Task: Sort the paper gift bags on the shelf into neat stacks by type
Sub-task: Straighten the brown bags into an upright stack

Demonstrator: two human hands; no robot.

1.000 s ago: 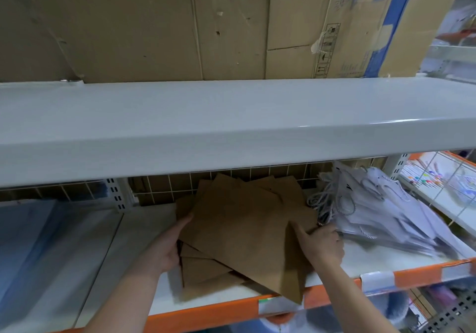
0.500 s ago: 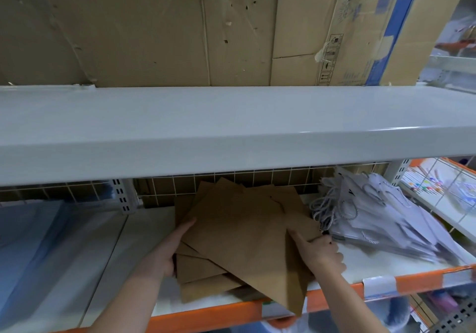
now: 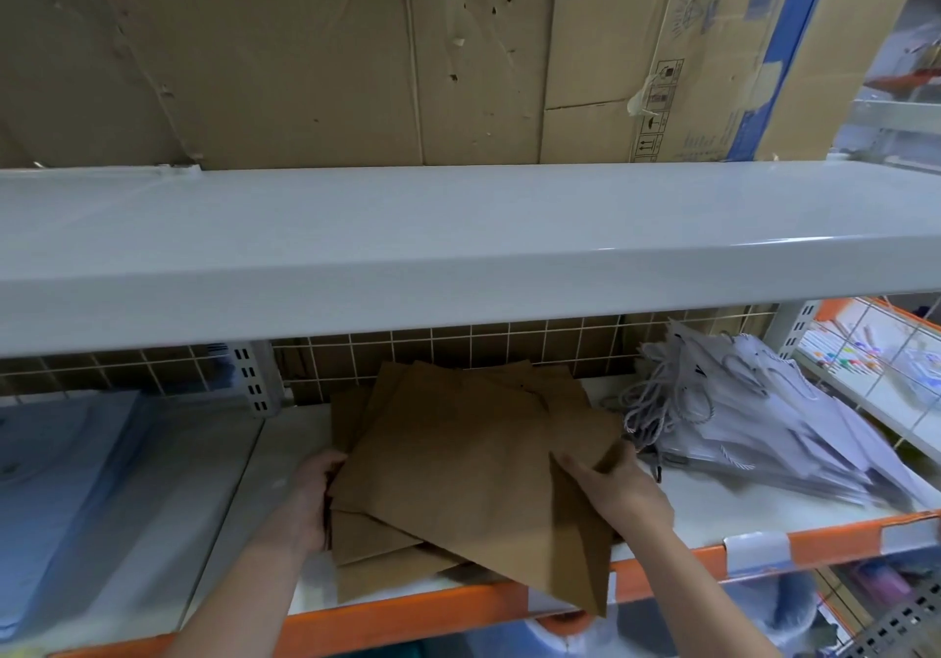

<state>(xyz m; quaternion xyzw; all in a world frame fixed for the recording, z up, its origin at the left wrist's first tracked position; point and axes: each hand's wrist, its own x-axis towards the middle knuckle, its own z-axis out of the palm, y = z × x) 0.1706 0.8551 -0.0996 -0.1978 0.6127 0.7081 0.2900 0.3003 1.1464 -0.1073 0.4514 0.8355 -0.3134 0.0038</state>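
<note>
- Brown kraft paper bags (image 3: 458, 469) lie flat in a loose, fanned pile on the lower shelf (image 3: 713, 515), and both bare hands are on them.
- Left hand (image 3: 313, 497) cups the pile's left edge, fingers curled round the side of the stack and partly tucked under the top bags; the grip is closed on the brown bags.
- Right hand (image 3: 618, 489) lies on the right part of the top bag, thumb on the upper face and fingers wrapped over its right edge, pinching that side of the pile.
- Topmost bag sits skewed to the ones beneath, its near corner sticking out past the orange front rail (image 3: 407, 616) of the shelf.
- Lower bags show at the left and near side, each turned at a slightly different angle.
- Just to the right, apart from the brown pile, a slumped heap of white paper bags (image 3: 794, 428) leans toward the right, their cord handles (image 3: 657, 408) spilling toward the brown bags.
- Behind both piles runs a wire grid back panel (image 3: 458, 352).
- Above, a white upper shelf (image 3: 458, 250) carries flattened cardboard boxes (image 3: 356, 46).
- At far left, bluish plastic-wrapped sheets (image 3: 66, 494) lie blurred.
</note>
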